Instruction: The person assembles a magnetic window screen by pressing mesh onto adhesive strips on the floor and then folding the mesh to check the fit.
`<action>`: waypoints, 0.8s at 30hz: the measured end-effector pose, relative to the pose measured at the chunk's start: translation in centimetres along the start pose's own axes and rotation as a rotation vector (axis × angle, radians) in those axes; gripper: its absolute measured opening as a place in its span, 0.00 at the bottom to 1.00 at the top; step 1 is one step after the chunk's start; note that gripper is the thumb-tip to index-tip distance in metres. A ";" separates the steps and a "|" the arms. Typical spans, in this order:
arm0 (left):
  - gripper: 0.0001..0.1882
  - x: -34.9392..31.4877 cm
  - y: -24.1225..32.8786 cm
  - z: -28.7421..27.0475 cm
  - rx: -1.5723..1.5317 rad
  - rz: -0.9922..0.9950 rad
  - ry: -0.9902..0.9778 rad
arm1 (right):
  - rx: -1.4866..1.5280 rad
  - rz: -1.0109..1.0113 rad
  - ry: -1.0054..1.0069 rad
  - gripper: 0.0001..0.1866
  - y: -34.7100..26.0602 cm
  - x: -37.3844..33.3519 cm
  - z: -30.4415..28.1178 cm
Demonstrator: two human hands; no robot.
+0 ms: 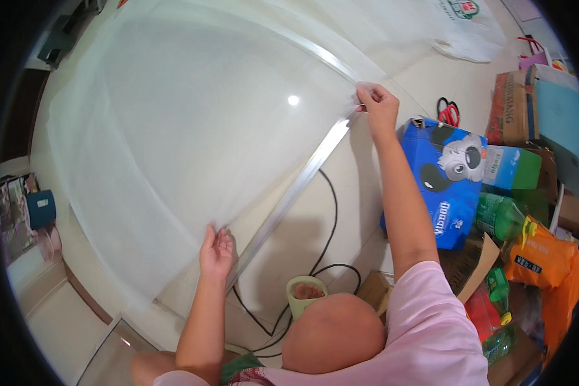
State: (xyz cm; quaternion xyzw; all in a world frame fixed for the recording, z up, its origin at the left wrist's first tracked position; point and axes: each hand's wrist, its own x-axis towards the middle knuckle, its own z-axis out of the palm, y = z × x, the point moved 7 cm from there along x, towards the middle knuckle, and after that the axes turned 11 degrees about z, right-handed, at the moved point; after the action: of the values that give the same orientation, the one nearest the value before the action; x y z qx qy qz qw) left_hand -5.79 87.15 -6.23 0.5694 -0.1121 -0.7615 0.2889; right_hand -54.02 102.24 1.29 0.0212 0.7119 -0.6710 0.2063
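A large sheet of thin, see-through whitish mesh spreads across the floor. Part of it lies over a silvery metal frame, whose near side bar runs slantwise between my hands. At the frame's far right corner, my right hand pinches the edge of the mesh, with its fingers closed at the metal. My left hand is by the near edge of the mesh, left of the bar's lower end. Its palm faces up, the fingers are loosely bent and apart from the thumb, and no held thing shows in it.
A blue box with a cartoon animal stands beside my right forearm, red-handled scissors behind it. Green bottles, an orange bag and cartons crowd the right. A black cable loops near a pale green container. A white plastic bag lies far right.
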 end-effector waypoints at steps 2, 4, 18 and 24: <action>0.15 -1.1 -0.5 1.9 0.019 -0.090 -0.051 | -0.120 -0.020 -0.040 0.06 0.4 -0.1 -0.5; 0.16 -2.4 -1.0 4.0 0.034 -0.164 -0.096 | -0.108 0.033 -0.061 0.07 -0.1 -0.8 -0.5; 0.17 -2.7 -3.6 8.2 -0.298 -0.124 0.073 | 0.152 0.024 0.059 0.08 -7.2 -1.1 -0.8; 0.15 -2.1 0.0 8.8 -0.196 0.076 -0.082 | 0.057 0.052 0.173 0.11 -5.6 0.0 -1.1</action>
State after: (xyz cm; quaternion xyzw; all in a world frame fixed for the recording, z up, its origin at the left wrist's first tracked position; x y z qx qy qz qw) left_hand -13.55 86.96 -1.66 0.5020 -0.0702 -0.7799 0.3671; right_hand -56.03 102.76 6.61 0.1033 0.7069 -0.6810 0.1608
